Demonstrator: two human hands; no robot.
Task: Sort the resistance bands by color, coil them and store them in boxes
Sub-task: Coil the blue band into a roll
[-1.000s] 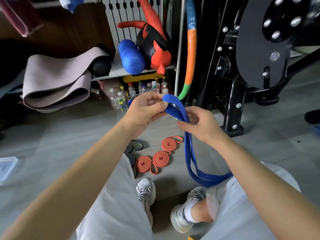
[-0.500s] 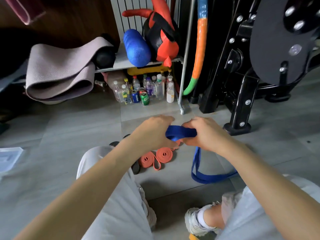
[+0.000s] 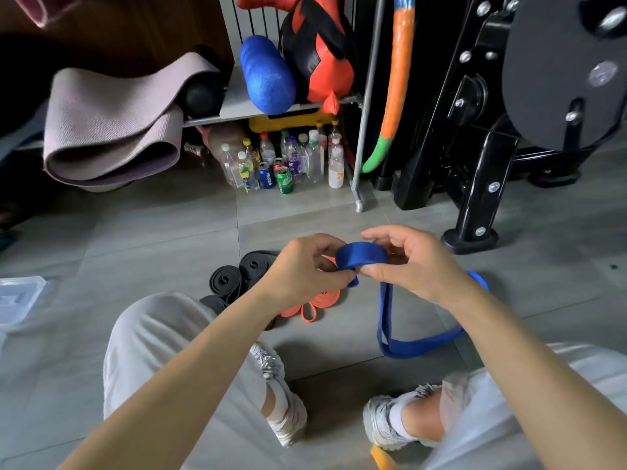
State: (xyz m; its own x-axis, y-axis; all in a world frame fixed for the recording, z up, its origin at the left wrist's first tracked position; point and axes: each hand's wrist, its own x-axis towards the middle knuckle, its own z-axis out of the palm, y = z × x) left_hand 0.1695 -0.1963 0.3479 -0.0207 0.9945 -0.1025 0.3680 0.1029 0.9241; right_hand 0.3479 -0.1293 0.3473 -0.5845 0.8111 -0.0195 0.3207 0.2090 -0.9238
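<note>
Grey tiled floor (image 3: 152, 232); the person's knees and shoes (image 3: 281, 395) are at the bottom of the view.

Blue band (image 3: 361, 256): held clear of the floor between both hands, mid-view. One end is rolled into a small coil. The rest leaves the coil as a doubled strap, drops to the floor, bends, and runs back up behind the right wrist.

Left hand (image 3: 305, 271): thumb and forefinger pinched together on the coil's near left edge.

Right hand (image 3: 415, 262): fingers curled over the coil's right side, thumb pressed beneath it; clamped on the coil.

Orange bands (image 3: 317, 305): on the floor below the left hand, partly hidden by it; number of coils cannot be told.

Black bands (image 3: 225, 281): coiled, lying flat just left of the orange ones, coils touching each other.

Background: bottles (image 3: 314, 157) and cans stand on the floor under a shelf (image 3: 237, 110). A blue roller (image 3: 268, 74) lies on the shelf. A folded mat (image 3: 112, 130) sits to its left. A black machine frame (image 3: 481, 164) stands at right. A clear plastic item (image 3: 18, 298) lies at the left edge, too blurred to identify.
</note>
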